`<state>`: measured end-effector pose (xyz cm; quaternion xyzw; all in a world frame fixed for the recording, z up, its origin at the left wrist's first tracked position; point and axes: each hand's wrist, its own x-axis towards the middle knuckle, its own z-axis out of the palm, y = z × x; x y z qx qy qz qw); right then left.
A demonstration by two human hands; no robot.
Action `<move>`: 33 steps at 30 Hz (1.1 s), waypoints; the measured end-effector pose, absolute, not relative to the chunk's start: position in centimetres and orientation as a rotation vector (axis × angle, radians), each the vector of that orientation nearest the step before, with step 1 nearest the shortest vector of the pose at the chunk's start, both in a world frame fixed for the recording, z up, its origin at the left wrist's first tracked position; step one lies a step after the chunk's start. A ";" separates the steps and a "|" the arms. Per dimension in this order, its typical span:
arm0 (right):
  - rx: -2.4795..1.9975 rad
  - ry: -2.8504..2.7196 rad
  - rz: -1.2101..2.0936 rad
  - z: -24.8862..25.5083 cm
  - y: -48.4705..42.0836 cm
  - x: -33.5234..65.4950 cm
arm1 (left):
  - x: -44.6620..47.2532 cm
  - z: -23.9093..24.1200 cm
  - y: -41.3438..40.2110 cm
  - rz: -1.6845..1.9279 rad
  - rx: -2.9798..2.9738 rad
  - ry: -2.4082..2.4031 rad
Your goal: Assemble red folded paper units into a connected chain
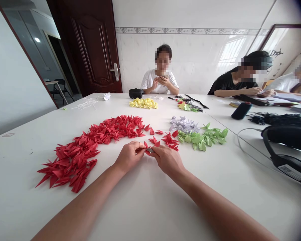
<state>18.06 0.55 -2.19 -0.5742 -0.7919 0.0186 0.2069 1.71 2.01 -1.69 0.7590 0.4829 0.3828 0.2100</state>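
A small folded red paper piece [147, 148] is pinched over the white table [17, 167], near its front edge, between the left hand [129, 156] and the right hand [167, 160]. Both hands are curled nearly shut and drawn together, so that the piece is mostly hidden. A grey glint [149, 150] is seen at the pinch, but whether it is paper or a tool cannot be told. The step in hand is judged to be the close working of this one piece, and fine, steady fingertip control is judged to be called for by its size. A large crescent of folded red paper units [76, 155] is spread to the left of the hands, and a loose scatter of red units [170, 140] lies just beyond the right hand. Green paper units [202, 138] and lilac paper units [184, 124] are heaped further right, with yellow paper units [143, 103] further off. A person across the table [160, 72] and a person in black [237, 80] to the right are seated well apart from these hands
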 end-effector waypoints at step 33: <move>-1.558 -1.865 0.037 -1.9 1.5 20.2 | -1.3 -2.1 4.3 1.318 2.206 1.651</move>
